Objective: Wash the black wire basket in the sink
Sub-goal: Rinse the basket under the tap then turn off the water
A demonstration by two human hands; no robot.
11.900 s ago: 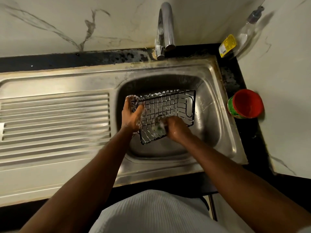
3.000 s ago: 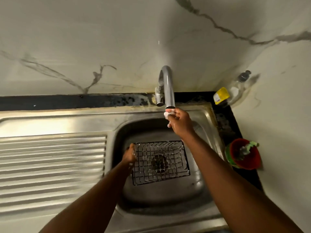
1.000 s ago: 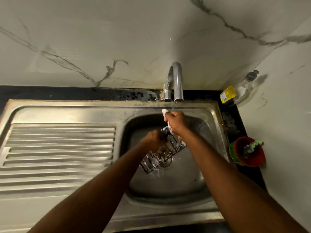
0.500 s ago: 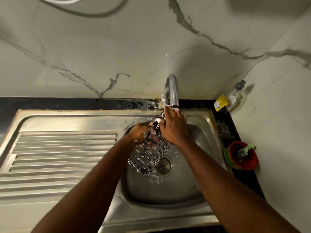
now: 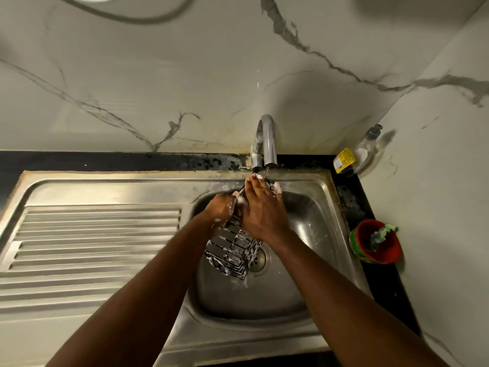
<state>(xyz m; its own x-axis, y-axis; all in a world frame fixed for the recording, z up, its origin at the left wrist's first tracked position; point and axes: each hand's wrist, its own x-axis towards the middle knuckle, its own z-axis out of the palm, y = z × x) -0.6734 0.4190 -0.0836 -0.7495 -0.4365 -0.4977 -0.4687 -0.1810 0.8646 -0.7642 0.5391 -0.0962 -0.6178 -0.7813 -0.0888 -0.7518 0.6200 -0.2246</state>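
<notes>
Right hand (image 5: 260,215) covers the far half of the soapy black wire basket (image 5: 235,256); yellow label on the clear plastic pump bottle (image 5: 366,152) too small to read; grey hose (image 5: 148,19) cut off at the far edge.

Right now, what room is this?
Most likely a kitchen: a steel sink with a ribbed draining board, a tap over it, and a soap bottle in the corner.

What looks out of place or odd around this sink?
Nothing spilled or broken. The sudsy black wire basket hangs tilted on end above the drain, but the left hand and right hand hold it there below the faucet. The sink rim behind looks stained.
</notes>
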